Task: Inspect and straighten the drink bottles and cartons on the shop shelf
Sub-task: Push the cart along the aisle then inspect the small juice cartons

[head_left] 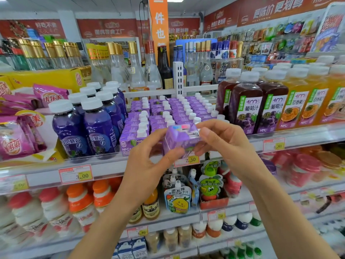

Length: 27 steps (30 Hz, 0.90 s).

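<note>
Shelf edge (104, 170) w/ price tags runs just below the hands; the front rail is clear plastic. Open air in front of the shelf, where both hands hold the purple carton (180, 141) off the shelf, just ahead of the front row. Behind it, rows of purple cartons (168, 113) packed tight w/ white caps. A gap shows in the front row near the held carton. Blue-purple bottles (89, 126) stand close on the left, grape juice bottles (248, 103) close on the right, so little side room.

Left hand (147, 163) pinches the carton's lower-left side, thumb in front, fingers behind. Right hand (222, 143) grips the right end, thumb on top, fingers curled underneath.

Carton is tilted, not upright; a face w/ coloured print marks turns up toward the camera. Long axis looks roughly left-right between the hands, but can't tell for sure, since fingers cover both ends.
</note>
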Tool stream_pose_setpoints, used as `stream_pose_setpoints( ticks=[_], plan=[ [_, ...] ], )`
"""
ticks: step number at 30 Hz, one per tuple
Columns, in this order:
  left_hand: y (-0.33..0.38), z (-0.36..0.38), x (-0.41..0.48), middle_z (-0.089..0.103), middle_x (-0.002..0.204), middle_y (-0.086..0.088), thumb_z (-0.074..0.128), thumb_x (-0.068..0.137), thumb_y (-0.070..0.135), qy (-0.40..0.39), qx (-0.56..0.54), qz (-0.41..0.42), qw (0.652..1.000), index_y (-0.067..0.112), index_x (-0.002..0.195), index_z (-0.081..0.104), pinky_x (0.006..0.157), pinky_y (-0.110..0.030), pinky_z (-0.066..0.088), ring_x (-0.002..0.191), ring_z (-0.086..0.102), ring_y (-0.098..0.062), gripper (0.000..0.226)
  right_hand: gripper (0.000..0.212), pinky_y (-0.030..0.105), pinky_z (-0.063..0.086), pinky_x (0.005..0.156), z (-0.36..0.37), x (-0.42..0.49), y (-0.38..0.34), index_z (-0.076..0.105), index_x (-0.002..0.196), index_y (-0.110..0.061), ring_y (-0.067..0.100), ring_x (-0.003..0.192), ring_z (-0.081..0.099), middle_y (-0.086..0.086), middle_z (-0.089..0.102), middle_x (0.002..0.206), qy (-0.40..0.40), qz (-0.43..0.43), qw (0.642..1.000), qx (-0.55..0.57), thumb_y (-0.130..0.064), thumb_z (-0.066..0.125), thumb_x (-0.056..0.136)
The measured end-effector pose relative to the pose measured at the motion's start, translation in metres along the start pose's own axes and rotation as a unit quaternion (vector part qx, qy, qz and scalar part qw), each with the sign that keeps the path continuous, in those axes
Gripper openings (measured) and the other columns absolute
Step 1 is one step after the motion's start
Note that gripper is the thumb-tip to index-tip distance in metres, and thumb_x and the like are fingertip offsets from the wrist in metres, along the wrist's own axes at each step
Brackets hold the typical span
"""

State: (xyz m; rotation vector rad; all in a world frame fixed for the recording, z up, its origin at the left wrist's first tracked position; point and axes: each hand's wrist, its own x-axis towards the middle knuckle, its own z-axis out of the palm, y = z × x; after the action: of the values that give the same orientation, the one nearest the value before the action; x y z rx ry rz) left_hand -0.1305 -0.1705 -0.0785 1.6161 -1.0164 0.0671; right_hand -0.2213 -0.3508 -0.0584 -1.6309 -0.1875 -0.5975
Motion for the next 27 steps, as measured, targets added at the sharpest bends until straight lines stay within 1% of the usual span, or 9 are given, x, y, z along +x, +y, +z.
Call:
stream_pose_setpoints(
  ticks=[2,4,6,9,12,14,18,21,27],
  plan=[
    [0.005,-0.002,0.001,0.071,0.108,0.015,0.062,0.081,0.058,-0.007,0.022,-0.016,1.0,0.034,0.122,0.064,0.086,-0.025,0.053,0.1,0.067,-0.009,0.047,0.038,0.029,0.058,0.079,-0.004,-0.002,-0.001,0.062,0.124,-0.02,0.011,0.1,0.068,-0.007,0.07,0.114,-0.031,-0.018,0.996,-0.079,-0.024,0.069,0.088],
    [0.007,-0.004,0.001,0.072,0.102,0.017,0.063,0.078,0.062,-0.008,0.06,-0.029,0.998,0.037,0.118,0.065,0.081,-0.021,0.053,0.094,0.068,-0.006,0.046,0.044,0.037,0.057,0.088,-0.005,-0.003,0.003,0.061,0.131,-0.021,0.016,0.111,0.064,-0.004,0.068,0.12,-0.055,-0.028,0.99,-0.123,-0.022,0.07,0.087],
    [0.01,-0.005,-0.001,0.073,0.096,0.018,0.066,0.078,0.061,-0.011,0.049,-0.044,0.998,0.039,0.115,0.066,0.076,-0.019,0.053,0.089,0.069,-0.004,0.043,0.038,0.036,0.057,0.089,-0.004,-0.005,0.01,0.064,0.127,-0.017,0.018,0.105,0.067,0.002,0.072,0.113,-0.044,-0.023,0.993,-0.105,-0.022,0.066,0.089],
    [0.011,-0.01,0.002,0.072,0.092,0.01,0.072,0.074,0.059,-0.031,0.013,-0.081,0.996,0.04,0.117,0.065,0.075,-0.019,0.052,0.08,0.066,-0.003,0.047,0.029,0.022,0.055,0.072,0.002,-0.01,0.017,0.067,0.116,-0.018,0.009,0.081,0.068,0.0,0.073,0.089,0.039,0.026,0.999,-0.023,-0.029,0.058,0.091],
    [0.014,-0.015,0.002,0.072,0.091,0.009,0.071,0.075,0.054,-0.066,0.054,-0.09,0.992,0.042,0.118,0.065,0.074,-0.017,0.051,0.079,0.065,-0.005,0.044,0.028,0.026,0.057,0.064,0.006,-0.013,0.023,0.066,0.111,-0.008,0.016,0.071,0.067,0.009,0.071,0.081,0.082,0.08,0.993,0.038,-0.025,0.056,0.092],
    [0.015,-0.015,0.001,0.074,0.091,0.008,0.067,0.078,0.046,-0.073,0.014,-0.104,0.992,0.04,0.113,0.068,0.074,-0.015,0.05,0.078,0.066,-0.001,0.035,0.029,0.029,0.058,0.067,0.006,-0.013,0.023,0.066,0.112,-0.005,0.023,0.077,0.067,0.017,0.072,0.088,0.084,0.08,0.993,0.031,-0.025,0.057,0.094],
    [0.012,-0.016,0.001,0.076,0.084,0.005,0.063,0.079,0.04,-0.026,-0.08,-0.148,0.985,0.032,0.107,0.069,0.074,-0.015,0.053,0.075,0.066,-0.003,0.03,0.036,0.034,0.056,0.091,0.001,-0.017,0.016,0.062,0.127,-0.009,0.024,0.104,0.069,0.01,0.072,0.115,-0.006,0.065,0.998,0.011,-0.02,0.058,0.093],
    [0.014,-0.016,0.002,0.076,0.083,0.001,0.063,0.077,0.04,-0.041,-0.105,-0.159,0.981,0.024,0.107,0.069,0.077,-0.02,0.056,0.076,0.067,-0.007,0.034,0.035,0.036,0.056,0.089,0.002,-0.018,0.016,0.062,0.128,-0.004,0.023,0.097,0.069,0.015,0.072,0.114,-0.006,0.047,0.999,-0.002,-0.013,0.056,0.095],
    [0.014,-0.014,0.003,0.076,0.097,0.009,0.069,0.076,0.039,-0.067,-0.078,-0.141,0.985,0.036,0.113,0.064,0.079,-0.017,0.054,0.091,0.071,-0.009,0.037,0.04,0.029,0.056,0.084,0.003,-0.015,0.007,0.058,0.133,-0.008,0.022,0.099,0.071,0.011,0.074,0.112,0.001,0.054,0.998,0.019,-0.018,0.055,0.094]
  ],
)
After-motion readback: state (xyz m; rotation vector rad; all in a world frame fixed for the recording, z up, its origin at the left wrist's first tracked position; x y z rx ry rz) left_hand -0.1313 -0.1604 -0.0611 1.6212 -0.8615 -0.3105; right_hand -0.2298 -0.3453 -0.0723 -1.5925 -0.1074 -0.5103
